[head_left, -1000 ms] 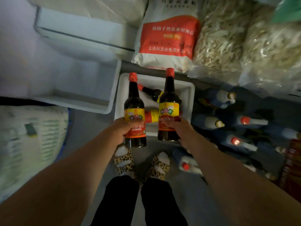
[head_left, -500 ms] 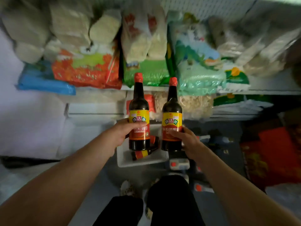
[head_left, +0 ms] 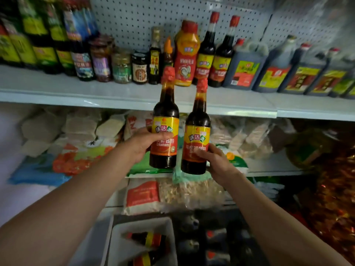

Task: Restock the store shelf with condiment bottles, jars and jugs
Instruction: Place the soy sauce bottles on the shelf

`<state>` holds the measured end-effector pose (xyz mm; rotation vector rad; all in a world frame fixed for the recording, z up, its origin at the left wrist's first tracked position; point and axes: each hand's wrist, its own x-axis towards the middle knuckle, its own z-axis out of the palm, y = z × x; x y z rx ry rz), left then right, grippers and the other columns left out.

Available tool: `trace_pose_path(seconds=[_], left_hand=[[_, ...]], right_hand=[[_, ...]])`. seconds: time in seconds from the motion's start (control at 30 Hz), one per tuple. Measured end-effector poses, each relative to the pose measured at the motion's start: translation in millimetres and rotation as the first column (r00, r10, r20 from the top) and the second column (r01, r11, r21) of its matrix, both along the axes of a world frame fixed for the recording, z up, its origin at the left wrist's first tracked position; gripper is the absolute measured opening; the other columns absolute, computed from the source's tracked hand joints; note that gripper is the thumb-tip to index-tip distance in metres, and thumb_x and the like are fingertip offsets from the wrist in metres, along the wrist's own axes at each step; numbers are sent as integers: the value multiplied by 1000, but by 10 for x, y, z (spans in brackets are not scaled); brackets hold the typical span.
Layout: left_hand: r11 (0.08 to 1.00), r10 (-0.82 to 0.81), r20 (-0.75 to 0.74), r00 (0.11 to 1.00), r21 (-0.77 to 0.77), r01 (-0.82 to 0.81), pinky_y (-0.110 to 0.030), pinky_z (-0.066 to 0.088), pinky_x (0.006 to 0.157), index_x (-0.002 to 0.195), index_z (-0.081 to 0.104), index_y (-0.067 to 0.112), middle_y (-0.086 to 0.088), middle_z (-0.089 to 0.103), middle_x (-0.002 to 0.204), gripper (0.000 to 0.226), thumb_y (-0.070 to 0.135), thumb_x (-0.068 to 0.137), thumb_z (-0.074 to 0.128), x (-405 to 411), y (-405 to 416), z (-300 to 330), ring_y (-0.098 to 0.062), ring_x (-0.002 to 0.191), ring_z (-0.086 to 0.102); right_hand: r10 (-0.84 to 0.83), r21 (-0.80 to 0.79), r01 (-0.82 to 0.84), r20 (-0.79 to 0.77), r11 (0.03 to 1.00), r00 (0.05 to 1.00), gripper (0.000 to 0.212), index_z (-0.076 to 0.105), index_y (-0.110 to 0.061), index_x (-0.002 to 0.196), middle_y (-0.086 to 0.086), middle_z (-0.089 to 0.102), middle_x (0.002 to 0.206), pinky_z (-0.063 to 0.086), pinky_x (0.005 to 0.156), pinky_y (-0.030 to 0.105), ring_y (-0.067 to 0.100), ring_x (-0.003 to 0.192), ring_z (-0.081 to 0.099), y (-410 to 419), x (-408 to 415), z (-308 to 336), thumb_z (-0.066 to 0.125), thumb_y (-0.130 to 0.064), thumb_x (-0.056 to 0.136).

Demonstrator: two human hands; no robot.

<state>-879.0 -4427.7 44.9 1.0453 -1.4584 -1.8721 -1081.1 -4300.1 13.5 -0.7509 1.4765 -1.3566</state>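
My left hand [head_left: 143,144] grips a dark sauce bottle [head_left: 165,120] with a red cap and a yellow-and-red label, held upright. My right hand [head_left: 215,160] grips a second bottle of the same kind [head_left: 197,131], just right of the first and slightly lower. Both bottles hang in front of the white shelf's front edge [head_left: 96,96]. On that shelf stand two matching bottles [head_left: 208,48], an orange squeeze bottle [head_left: 185,54], jars and dark jugs [head_left: 244,68]. A white bin [head_left: 119,246] on the floor holds two more bottles [head_left: 148,239] lying flat.
A row of green-labelled bottles [head_left: 38,39] fills the shelf's left end. A pegboard [head_left: 134,18] backs the shelf. The lower shelves carry bagged noodles and flour [head_left: 143,196]. Blue-wrapped bottles [head_left: 217,239] lie on the floor right of the bin.
Both hands have lifted the two bottles from above the floor bin up to the level of the condiment shelf. My view has tilted up from the floor to that shelf.
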Motion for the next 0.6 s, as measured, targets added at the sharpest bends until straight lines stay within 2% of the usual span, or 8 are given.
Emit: trace_pose_path(seconds=[0.1,0.2,0.3,0.4,0.47,0.53,0.6], left_hand=[[996,72,-53,996,-49,-75,-44,51,98,110,68,15,-5,76,103,71,26,45,93,-296,-46,243,-24,101,71],[987,129,-111,985,-81,-138,-41,53,93,112,67,13,-6,76,102,85,29,35,98,-582,-85,484,-25,99,72],[958,260,-207,943,-67,-279,-35,52,83,115,59,15,-6,74,105,76,20,45,90,-840,-173,669,-24,101,69],[940,303,-258,917,-78,-333,-37,53,84,127,52,17,-5,70,115,84,18,51,88,-1042,-328,799,-22,103,68],[930,316,-274,908,-99,-354,-42,54,90,130,52,19,-4,71,116,92,22,47,92,-1141,-456,854,-23,105,69],[923,322,-272,907,-124,-364,-46,53,94,129,54,20,-3,72,115,100,29,39,96,-1253,-630,869,-23,105,69],[929,294,-254,921,-151,-338,-45,54,92,128,54,21,-1,72,114,96,29,42,96,-1392,-811,866,-23,105,69]], right_hand=[[61,-81,-65,-52,995,997,51,63,-14,116,7,74,108,53,82,41,26,100,70,-89,-428,303,80,-21,68],[107,-162,-122,-99,979,989,49,64,-16,117,3,75,106,51,78,32,19,96,72,-245,-826,574,80,-21,71],[108,-256,-132,-107,958,988,51,62,-12,123,5,75,109,54,76,31,23,97,71,-504,-1117,768,78,-20,76],[106,-332,-141,-123,933,987,54,62,-9,124,11,73,111,56,74,31,26,96,71,-819,-1307,870,81,-19,75],[84,-358,-118,-109,926,990,55,63,-9,124,12,72,114,56,79,33,27,101,70,-1022,-1397,880,80,-22,73],[42,-388,-80,-106,918,994,55,64,-10,123,13,71,115,55,90,41,32,107,68,-1195,-1485,840,82,-22,72],[-7,-411,-42,-115,911,993,53,65,-11,122,15,71,114,54,95,47,36,109,66,-1330,-1581,779,82,-20,72]])
